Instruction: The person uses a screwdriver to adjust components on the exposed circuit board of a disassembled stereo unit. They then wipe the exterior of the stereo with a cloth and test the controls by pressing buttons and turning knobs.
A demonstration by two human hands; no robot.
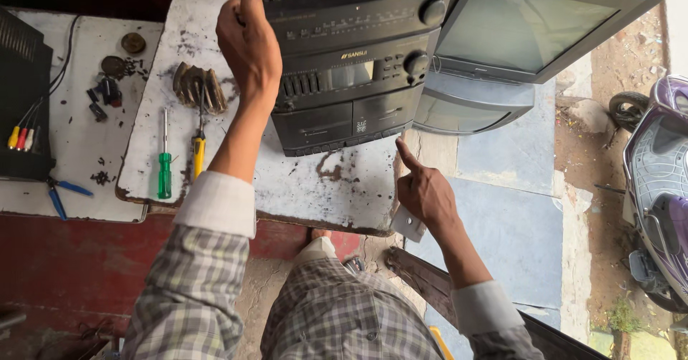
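Left hand (249, 41) raised, fist on stereo (351, 59) corner, right hand (424, 192) forefinger pointing

The stereo unit (351, 66) is black plastic, matt on its casing, with a glossier tinted window on its front panel. The table (344, 188) has a painted white top, worn, chipped and stained, rusty brown showing along its near edge. Two screwdrivers near the table's left edge have bright metal shafts and glossy translucent plastic handles, one green (165, 174), one yellow (198, 156). The television (516, 30) beside the stereo has a smooth grey plastic shell and dull glass screen.
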